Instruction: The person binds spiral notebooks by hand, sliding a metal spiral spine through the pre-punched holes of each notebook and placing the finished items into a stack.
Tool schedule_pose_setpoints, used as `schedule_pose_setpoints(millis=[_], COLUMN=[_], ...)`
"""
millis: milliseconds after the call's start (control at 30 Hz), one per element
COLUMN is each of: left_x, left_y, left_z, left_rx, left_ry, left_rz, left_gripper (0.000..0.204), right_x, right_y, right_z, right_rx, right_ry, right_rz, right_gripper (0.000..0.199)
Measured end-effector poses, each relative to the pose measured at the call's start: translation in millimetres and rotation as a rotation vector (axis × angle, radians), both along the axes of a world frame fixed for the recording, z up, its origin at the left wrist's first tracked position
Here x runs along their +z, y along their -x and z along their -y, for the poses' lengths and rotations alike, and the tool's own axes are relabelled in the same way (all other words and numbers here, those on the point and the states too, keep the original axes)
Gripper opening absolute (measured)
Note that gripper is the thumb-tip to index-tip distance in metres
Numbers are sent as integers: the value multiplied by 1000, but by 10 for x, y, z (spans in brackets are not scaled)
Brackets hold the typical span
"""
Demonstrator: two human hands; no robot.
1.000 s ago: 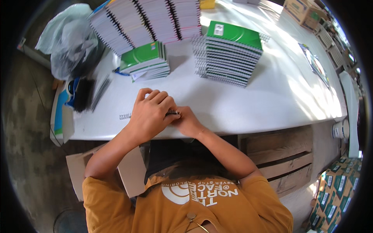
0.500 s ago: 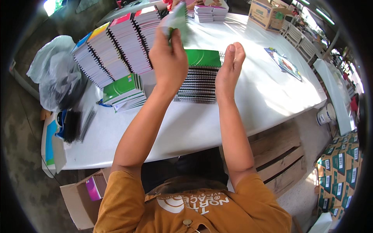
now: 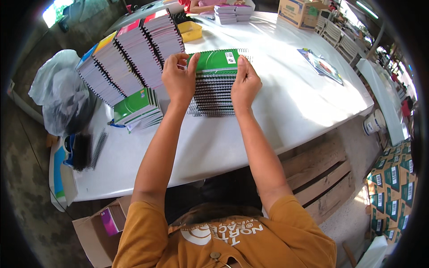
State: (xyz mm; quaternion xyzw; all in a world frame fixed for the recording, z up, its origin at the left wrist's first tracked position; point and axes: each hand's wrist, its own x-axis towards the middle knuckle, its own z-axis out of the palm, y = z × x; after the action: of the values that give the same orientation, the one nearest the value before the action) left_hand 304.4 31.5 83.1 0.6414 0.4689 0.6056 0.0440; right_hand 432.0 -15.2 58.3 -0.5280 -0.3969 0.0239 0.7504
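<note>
A stack of spiral-bound notebooks (image 3: 213, 96) stands on the table in front of me, wire coils showing on its near side. On top lies a green notebook (image 3: 210, 61) with a white label at its right end. My left hand (image 3: 179, 80) is at the left edge of this notebook, thumb against it and the other fingers apart from the thumb, loosely curled. At the right edge my right hand (image 3: 246, 85) has its thumb upright along the cover's end, with its other fingers curled; their tips are hidden.
Tall piles of black-coiled books (image 3: 129, 58) rise at the left, with a smaller stack of green notebooks (image 3: 134, 107) before them. Beyond are a yellow tray (image 3: 191, 32) and a carton (image 3: 298, 13). Black coils (image 3: 82, 149) and a plastic bag (image 3: 65, 94) sit farther left.
The notebook my left hand held raised is now down on the stack, label side up. My left hand has come down with it, and my right hand has moved in against the right edge.
</note>
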Motion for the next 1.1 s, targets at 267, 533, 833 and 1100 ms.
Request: schedule_pose_setpoints(millis=[267,533,833,1100], left_x=[-39,36,-403,-278], left_y=[35,413,1925,1918], left_z=[11,84,780,1354], left_rx=[-49,-33,289,-24], left_ry=[-18,-105,118,349], left_rz=[10,-143,-723,104], left_gripper=[32,23,26,32], right_x=[-127,-96,-567,-554], right_y=[-33,-85,865,1483], right_z=[-138,-37,595,513], right_rx=[-82,-255,878,995], right_ry=[-209,-253,114,-203], right_rz=[83,272,325,407], right_gripper=[24,18,45,41])
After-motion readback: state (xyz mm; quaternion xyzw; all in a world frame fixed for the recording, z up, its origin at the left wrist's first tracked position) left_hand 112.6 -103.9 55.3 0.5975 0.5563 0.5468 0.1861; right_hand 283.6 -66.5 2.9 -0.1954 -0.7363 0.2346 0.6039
